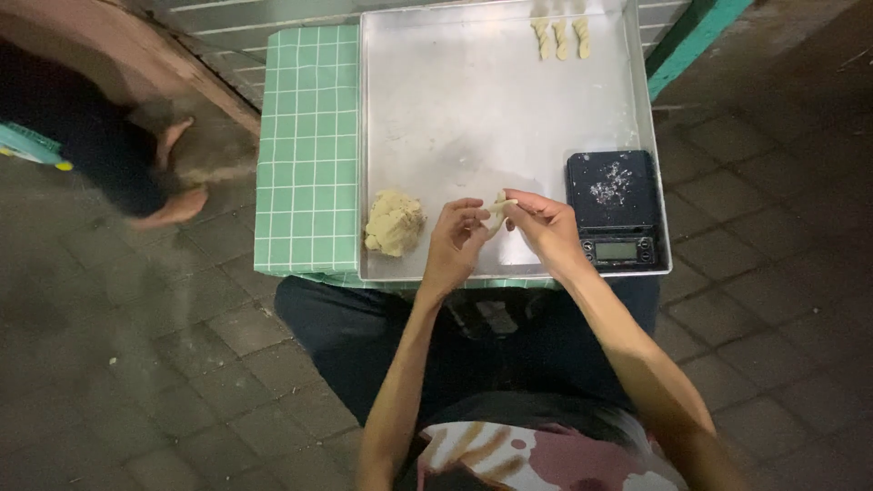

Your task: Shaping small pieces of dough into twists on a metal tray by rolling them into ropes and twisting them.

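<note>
Head view, 1 frame. A metal tray (473, 109) fills the upper centre of the frame, resting on a green checked cloth (307, 155) whose left part shows beside the tray; what bears the cloth is hidden.

The left hand (452, 244) and the right hand (544, 225) meet just below the centre of the frame, over the near edge of the tray. Both pinch a small piece of dough (498, 209) between thumb and fingertips, the other fingers curled in. The piece is pale and mostly covered by the fingers; its shape cannot be made out.

A lump of dough (394, 223) lies on the tray to the left of the left hand, near it but apart. 3 twisted dough sticks (561, 38) lie side by side at the upper edge of the frame, their tops cut off by that edge. A black kitchen scale (614, 209) sits in the tray's lower right corner, just beside the right hand, with white specks on its plate; its display is too small to read.

At the upper left a second person (109, 155) appears blurred, in dark clothing, with bare feet on the paving (182, 364). The wearer's lap and patterned shirt fill the lower centre, the shirt cut off by the bottom edge.
</note>
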